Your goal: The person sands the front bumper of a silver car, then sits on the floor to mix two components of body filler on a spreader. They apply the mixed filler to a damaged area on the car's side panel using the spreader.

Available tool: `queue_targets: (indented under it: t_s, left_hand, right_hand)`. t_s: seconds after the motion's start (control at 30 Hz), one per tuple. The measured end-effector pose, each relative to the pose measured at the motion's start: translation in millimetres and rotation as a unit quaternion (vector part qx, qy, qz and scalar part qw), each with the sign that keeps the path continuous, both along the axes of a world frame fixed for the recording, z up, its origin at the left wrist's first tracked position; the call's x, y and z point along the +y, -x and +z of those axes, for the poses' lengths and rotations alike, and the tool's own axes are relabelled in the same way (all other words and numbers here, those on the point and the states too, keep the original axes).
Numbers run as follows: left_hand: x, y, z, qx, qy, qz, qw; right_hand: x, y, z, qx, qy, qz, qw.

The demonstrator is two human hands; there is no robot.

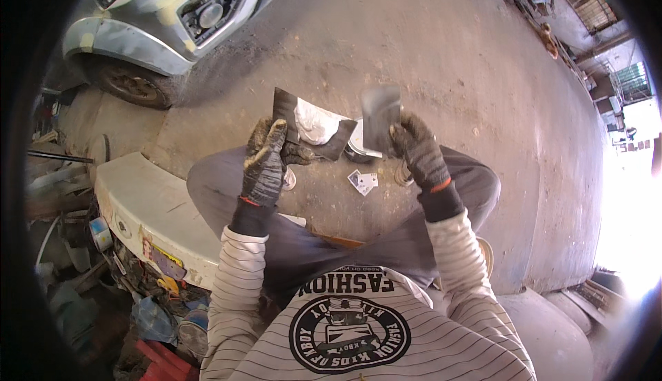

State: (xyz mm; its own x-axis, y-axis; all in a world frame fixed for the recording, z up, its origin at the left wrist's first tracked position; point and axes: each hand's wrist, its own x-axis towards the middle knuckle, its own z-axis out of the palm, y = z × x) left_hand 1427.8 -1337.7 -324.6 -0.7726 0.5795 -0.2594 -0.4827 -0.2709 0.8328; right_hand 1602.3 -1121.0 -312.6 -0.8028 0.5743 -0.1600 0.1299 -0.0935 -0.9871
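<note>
My left hand (265, 157), in a worn dark work glove, is closed around the lower left of a dark, slightly curved sheet (286, 108). A thick lump of white paste (318, 123) lies on that sheet. In my right hand (419, 148), also gloved, is a dark rectangular flat spreader (380, 115), blurred by motion and held upright by its right edge. The two tools stand close together, with a narrow gap between them. Behind them, partly hidden, is a white and dark object (367, 141), perhaps a tub. I cannot make out any paste on the spreader.
Playing cards (365, 182) lie on the concrete floor (483, 105) between my feet. A car with an opened headlight area (210, 15) stands at the upper left. A pale bumper-like panel (152, 202) is beside my left leg, with piled scrap (76, 257) beyond it.
</note>
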Motion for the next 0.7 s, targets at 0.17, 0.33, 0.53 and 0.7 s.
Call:
queue_targets:
  t_s: [0.17, 0.33, 0.53, 0.7]
  left_hand:
    - [1, 2, -3, -0.007, 0.133, -0.146, 0.980]
    - [16, 15, -44, 0.147, 0.126, -0.241, 0.951]
    - [23, 37, -67, 0.485, 0.257, -0.226, 0.805]
    - [29, 65, -93, 0.697, 0.262, -0.142, 0.652]
  right_hand:
    - [14, 38, -7, -0.035, -0.053, 0.082, 0.995]
    - [17, 70, -43, -0.013, -0.119, 0.221, 0.968]
    - [103, 79, -161, -0.159, 0.043, 0.066, 0.984]
    - [116, 55, -264, -0.566, -0.366, 0.098, 0.732]
